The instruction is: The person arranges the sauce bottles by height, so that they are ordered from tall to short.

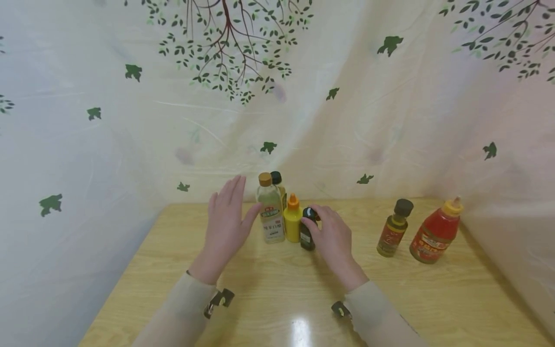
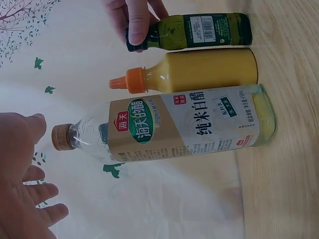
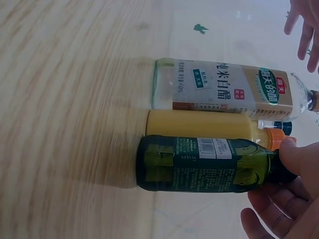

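My right hand (image 1: pixel 331 236) pinches the dark cap of a small green glass bottle (image 3: pixel 199 164), which stands upright on the table. Close beside it is a yellow squeeze bottle (image 2: pixel 209 69) with an orange nozzle. Left of that stands a clear vinegar bottle (image 1: pixel 270 217) with a tan cap and a white and tan label. Behind these, a dark-capped bottle (image 1: pixel 276 177) is mostly hidden. My left hand (image 1: pixel 227 219) is raised next to the vinegar bottle with its fingers extended, holding nothing; whether the thumb touches the bottle I cannot tell.
On the right of the wooden table (image 1: pixel 269 299) stand a small black-capped bottle (image 1: pixel 392 231) with a red label and a red sauce bottle (image 1: pixel 435 233) with a yellow cap. A pale curtain (image 1: pixel 303 144) with leaf prints hangs behind the table's back edge.
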A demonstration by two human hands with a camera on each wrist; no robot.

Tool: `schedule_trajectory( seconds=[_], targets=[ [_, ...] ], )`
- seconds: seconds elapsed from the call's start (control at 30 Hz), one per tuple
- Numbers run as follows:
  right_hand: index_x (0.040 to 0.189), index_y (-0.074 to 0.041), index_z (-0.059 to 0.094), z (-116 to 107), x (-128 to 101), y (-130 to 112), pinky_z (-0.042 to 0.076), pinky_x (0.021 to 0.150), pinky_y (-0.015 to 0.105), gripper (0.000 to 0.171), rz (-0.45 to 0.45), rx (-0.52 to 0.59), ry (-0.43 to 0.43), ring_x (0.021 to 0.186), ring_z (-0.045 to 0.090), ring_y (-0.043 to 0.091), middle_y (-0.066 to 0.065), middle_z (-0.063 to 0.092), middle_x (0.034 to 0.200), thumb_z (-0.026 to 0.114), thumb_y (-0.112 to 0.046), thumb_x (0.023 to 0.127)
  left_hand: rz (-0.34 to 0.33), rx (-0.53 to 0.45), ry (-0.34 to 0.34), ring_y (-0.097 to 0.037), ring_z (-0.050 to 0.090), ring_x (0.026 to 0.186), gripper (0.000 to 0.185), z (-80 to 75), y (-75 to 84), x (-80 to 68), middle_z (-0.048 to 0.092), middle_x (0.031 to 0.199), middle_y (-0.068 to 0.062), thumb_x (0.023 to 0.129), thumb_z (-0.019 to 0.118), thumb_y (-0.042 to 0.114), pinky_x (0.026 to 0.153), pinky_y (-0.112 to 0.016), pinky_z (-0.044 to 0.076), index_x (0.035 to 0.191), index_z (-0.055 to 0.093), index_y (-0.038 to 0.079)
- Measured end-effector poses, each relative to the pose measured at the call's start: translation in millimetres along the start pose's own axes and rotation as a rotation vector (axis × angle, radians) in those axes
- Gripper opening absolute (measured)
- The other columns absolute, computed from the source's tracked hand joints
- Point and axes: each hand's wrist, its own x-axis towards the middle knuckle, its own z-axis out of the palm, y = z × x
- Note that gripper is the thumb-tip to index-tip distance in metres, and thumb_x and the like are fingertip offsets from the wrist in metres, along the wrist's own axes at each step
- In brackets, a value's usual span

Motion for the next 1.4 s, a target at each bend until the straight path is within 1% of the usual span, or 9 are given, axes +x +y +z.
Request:
schedule_trajectory(
  seconds=[0.1, 0.23, 0.33, 0.47, 0.73, 0.87, 1.07, 1.2, 1.4],
  targets=[
    [0.131, -0.013, 0.065, -1, 0, 0, 0.055, 0.078, 0.043, 0.046, -0.005, -0.005, -0.002, 0.101, 0.064, 0.024, 0.004, 0.068, 0.112, 0.067, -0.043, 0.097, -0.009, -0.013, 0.003, -0.030, 0.026, 0.148, 0.078, 1.7, 0.1, 5.5, 0.030, 0.162, -0.010, 0.101, 0.057, 0.049, 0.119, -0.059, 0.012, 0.161, 0.023, 0.012],
    [0.130, -0.013, 0.066, -1, 1, 0, 0.055, 0.077, 0.042, 0.045, -0.002, 0.002, -0.010, 0.101, 0.065, 0.025, 0.004, 0.068, 0.110, 0.066, -0.044, 0.097, -0.013, -0.048, 0.017, -0.031, 0.030, 0.146, 0.075, 5.7, -0.1, 13.1, 0.033, 0.160, -0.011, 0.102, 0.053, 0.051, 0.119, -0.056, 0.016, 0.160, 0.026, 0.011],
    [0.129, -0.014, 0.066, -2, 1, -1, 0.055, 0.076, 0.042, 0.044, -0.003, 0.007, -0.010, 0.100, 0.066, 0.026, 0.004, 0.067, 0.109, 0.067, -0.043, 0.097, -0.005, -0.085, 0.034, -0.032, 0.033, 0.145, 0.074, 10.1, -0.3, 19.0, 0.035, 0.159, -0.013, 0.102, 0.054, 0.049, 0.119, -0.054, 0.020, 0.159, 0.028, 0.010],
    [0.129, -0.013, 0.066, -1, 0, -1, 0.055, 0.074, 0.041, 0.044, -0.010, 0.011, -0.003, 0.099, 0.066, 0.027, 0.004, 0.068, 0.108, 0.067, -0.042, 0.097, -0.010, -0.118, 0.043, -0.032, 0.035, 0.143, 0.074, 15.0, 1.6, 26.7, 0.038, 0.158, -0.013, 0.101, 0.057, 0.048, 0.119, -0.052, 0.021, 0.158, 0.030, 0.010],
    [0.128, -0.016, 0.067, 1, 0, 0, 0.053, 0.070, 0.039, 0.041, 0.006, 0.003, -0.007, 0.093, 0.065, 0.022, 0.001, 0.067, 0.106, 0.067, -0.043, 0.096, -0.086, -0.162, 0.018, -0.030, 0.040, 0.140, 0.069, 23.8, 8.3, 40.2, 0.045, 0.152, -0.009, 0.100, 0.058, 0.049, 0.117, -0.050, 0.026, 0.155, 0.038, 0.012],
    [0.128, -0.016, 0.067, 1, 1, 1, 0.054, 0.071, 0.039, 0.041, 0.006, 0.005, -0.004, 0.094, 0.065, 0.024, 0.001, 0.067, 0.105, 0.068, -0.043, 0.096, -0.107, -0.184, 0.025, -0.030, 0.043, 0.136, 0.062, 26.7, 11.3, 44.0, 0.050, 0.148, -0.008, 0.100, 0.059, 0.047, 0.115, -0.052, 0.029, 0.150, 0.046, 0.012],
    [0.128, -0.015, 0.067, 2, 1, 0, 0.054, 0.072, 0.039, 0.043, 0.003, 0.013, -0.011, 0.095, 0.065, 0.025, 0.002, 0.066, 0.105, 0.067, -0.043, 0.096, -0.111, -0.194, 0.055, -0.028, 0.047, 0.131, 0.050, 29.5, 11.9, 46.4, 0.056, 0.139, -0.007, 0.100, 0.061, 0.044, 0.114, -0.050, 0.031, 0.138, 0.057, 0.011],
    [0.129, -0.014, 0.066, 2, 1, 0, 0.054, 0.073, 0.039, 0.044, 0.009, 0.012, -0.013, 0.096, 0.065, 0.025, 0.002, 0.066, 0.106, 0.067, -0.043, 0.096, -0.120, -0.196, 0.068, -0.027, 0.050, 0.128, 0.046, 30.5, 12.5, 47.7, 0.059, 0.136, -0.006, 0.100, 0.062, 0.042, 0.113, -0.049, 0.032, 0.134, 0.059, 0.011],
    [0.129, -0.015, 0.066, 1, 1, 0, 0.054, 0.074, 0.040, 0.043, 0.019, 0.011, -0.017, 0.096, 0.065, 0.025, 0.002, 0.066, 0.107, 0.067, -0.043, 0.096, -0.117, -0.209, 0.077, -0.027, 0.051, 0.125, 0.044, 30.6, 14.2, 50.3, 0.061, 0.132, -0.006, 0.100, 0.063, 0.040, 0.112, -0.048, 0.034, 0.133, 0.059, 0.011]
  ],
)
